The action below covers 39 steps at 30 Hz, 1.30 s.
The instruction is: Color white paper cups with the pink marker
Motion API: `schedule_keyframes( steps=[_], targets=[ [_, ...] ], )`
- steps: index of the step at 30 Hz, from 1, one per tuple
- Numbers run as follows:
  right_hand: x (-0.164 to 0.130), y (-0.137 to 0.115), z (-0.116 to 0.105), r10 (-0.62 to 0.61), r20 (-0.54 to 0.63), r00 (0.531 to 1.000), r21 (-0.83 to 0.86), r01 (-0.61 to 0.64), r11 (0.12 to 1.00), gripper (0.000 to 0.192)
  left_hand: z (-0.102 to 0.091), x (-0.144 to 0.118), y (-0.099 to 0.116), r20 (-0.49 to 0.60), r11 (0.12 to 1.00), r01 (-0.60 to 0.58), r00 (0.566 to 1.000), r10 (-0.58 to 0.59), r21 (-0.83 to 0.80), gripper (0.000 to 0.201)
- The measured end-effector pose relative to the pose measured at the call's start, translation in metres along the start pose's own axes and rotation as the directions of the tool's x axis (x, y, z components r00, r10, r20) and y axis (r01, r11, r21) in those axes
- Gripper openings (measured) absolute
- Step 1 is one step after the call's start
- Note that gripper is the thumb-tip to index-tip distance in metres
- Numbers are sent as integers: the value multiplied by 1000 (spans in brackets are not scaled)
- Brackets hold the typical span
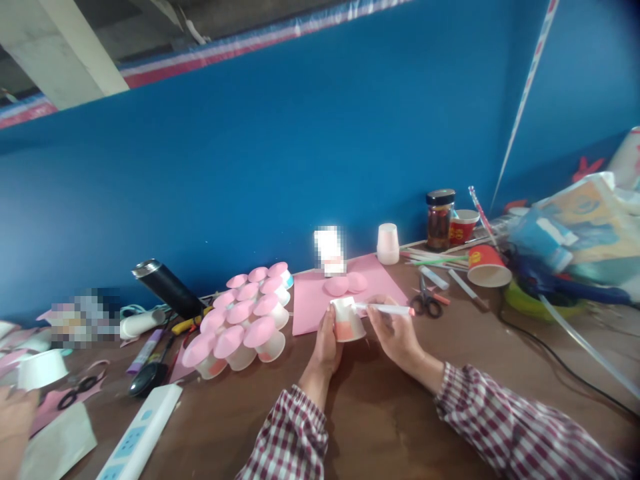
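One cup (347,320), one marker (387,309)

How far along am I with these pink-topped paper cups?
Done, by the look of it: a cluster of pink-topped cups stands on the table. In hand: your left hand holds an upside-down paper cup, with no pink top, while your right hand holds a pen beside it. Seemingly left: two loose pink discs on the pink sheet.
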State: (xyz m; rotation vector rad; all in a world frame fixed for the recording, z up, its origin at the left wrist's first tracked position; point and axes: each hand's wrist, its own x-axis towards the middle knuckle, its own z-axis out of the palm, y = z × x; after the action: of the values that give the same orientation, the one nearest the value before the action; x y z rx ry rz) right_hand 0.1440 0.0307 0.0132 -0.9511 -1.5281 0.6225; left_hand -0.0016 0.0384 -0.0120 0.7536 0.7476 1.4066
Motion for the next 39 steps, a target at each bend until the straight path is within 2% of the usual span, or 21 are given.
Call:
schedule_keyframes(
  steps=[7,24,28,39],
  targets=[
    [1,0,-1,-39,-15,999,-33,39,999,19,-1,0,0,-19,999,15,1000,-16,-41,42],
    [-2,-3,0,18,32,999,-10,-17,1000,19,9,-5,9,-4,995,72,997,-73,-73,47],
    [-3,-3,0,14,34,999,2,-14,1000,18,9,-5,9,-22,996,57,998,-58,-75,44],
    [-7,-3,2,29,27,999,51,-31,998,20,4,-4,5,47,999,33,998,-31,-38,48]
  ],
)
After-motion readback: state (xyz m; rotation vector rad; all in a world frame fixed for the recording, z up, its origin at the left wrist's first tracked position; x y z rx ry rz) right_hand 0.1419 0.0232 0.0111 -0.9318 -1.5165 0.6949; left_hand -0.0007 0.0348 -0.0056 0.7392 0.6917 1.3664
